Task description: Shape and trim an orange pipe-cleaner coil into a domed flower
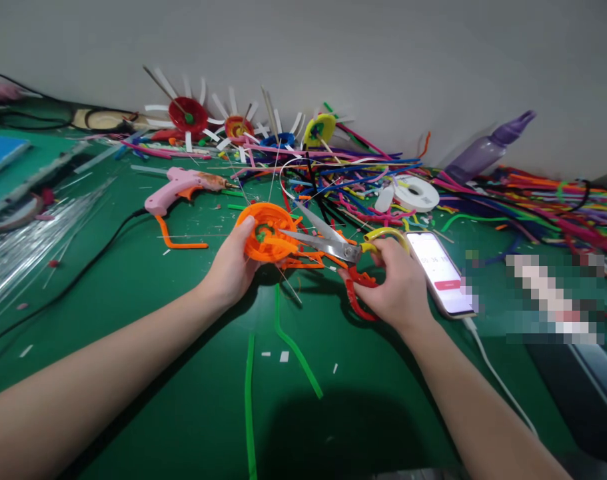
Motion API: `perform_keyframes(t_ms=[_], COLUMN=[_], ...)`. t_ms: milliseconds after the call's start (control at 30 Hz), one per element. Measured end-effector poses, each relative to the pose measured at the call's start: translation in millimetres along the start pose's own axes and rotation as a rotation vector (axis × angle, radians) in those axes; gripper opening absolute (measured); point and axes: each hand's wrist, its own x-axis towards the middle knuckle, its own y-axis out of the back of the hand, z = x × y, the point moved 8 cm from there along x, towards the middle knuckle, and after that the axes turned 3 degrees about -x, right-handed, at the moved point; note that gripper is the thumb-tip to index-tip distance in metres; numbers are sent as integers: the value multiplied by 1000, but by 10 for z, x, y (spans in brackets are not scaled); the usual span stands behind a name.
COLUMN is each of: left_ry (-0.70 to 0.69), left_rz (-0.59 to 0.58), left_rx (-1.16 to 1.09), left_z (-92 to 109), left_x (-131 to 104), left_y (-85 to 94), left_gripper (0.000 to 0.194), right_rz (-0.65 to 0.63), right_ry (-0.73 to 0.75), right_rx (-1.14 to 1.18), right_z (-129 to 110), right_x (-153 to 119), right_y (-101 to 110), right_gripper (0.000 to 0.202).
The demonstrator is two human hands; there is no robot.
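An orange round piece [267, 233] with a green centre is held by my left hand [233, 265], thumb on its rim. Thin clear strands stick out around it. My right hand [397, 283] has its fingers in the red and yellow handles of a pair of scissors [350, 253]. The blades are spread apart and point left, with the lower tip in front of the orange piece. Whether the blades touch anything cannot be made out. Bent orange sticks [308, 261] lie beneath the blades.
A pink glue gun [183, 188] with a black cable lies at the left. Red, yellow and other round pieces [188, 117] stand by the wall among coloured sticks. A white ribbon roll [416, 193], purple bottle [483, 153] and lit phone [443, 270] are right. Green strips [250, 400] lie in front.
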Motion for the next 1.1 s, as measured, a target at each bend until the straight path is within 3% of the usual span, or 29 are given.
perform_keyframes(t_ms=[167, 500, 667, 1100], left_ry=[16, 38, 28, 23], left_rz=[27, 21, 16, 27], left_rx=[-5, -8, -2, 14], left_z=[-32, -80, -66, -62], left_x=[-5, 11, 4, -4], left_y=[33, 35, 29, 17], left_gripper=[31, 33, 30, 30], right_rz=[-34, 0, -95, -141], right_ry=[0, -167, -202, -136], right_rx=[44, 72, 140, 174], right_z=[47, 171, 119, 62], right_x=[-40, -14, -15, 1], right_y=[-79, -66, -118, -162], right_gripper=[28, 32, 41, 46])
